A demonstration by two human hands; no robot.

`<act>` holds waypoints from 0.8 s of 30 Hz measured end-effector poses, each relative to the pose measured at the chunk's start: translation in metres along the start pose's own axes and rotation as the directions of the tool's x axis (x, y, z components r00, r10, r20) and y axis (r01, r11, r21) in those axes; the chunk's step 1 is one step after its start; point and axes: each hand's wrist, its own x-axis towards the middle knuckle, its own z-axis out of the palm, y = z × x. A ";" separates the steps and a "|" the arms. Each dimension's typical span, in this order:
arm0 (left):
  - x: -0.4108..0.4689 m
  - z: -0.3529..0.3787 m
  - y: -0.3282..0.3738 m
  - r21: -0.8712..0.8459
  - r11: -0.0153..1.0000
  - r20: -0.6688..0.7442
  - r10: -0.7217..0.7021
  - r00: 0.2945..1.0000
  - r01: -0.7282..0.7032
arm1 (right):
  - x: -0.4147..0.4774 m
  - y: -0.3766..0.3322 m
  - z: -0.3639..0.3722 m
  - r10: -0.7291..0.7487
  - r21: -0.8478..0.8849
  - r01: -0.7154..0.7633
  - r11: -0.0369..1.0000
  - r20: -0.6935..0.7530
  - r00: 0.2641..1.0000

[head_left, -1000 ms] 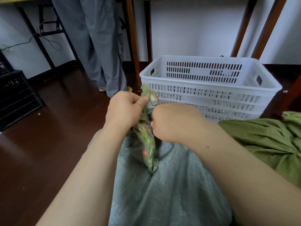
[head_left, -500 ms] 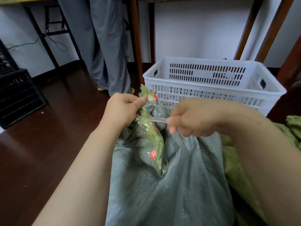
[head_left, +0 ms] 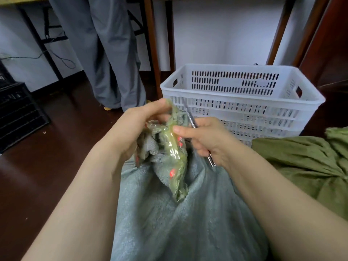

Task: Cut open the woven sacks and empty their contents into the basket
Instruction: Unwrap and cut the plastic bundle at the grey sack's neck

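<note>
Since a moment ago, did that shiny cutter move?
Yes. The cutter in the right hand swung from sideways to upward, tip reaching the white basket's front rim.

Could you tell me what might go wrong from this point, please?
The blade in the right hand points up close beside the left hand gripping the bag; a slip might nick it. The basket sits beyond the bag, so contents could spill onto the grey cloth instead.
</note>
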 end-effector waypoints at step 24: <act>0.008 0.011 -0.006 0.622 0.780 0.028 0.062 0.998 -0.067 | 0.009 0.002 -0.012 -0.257 -0.107 0.241 0.965 -0.177 0.950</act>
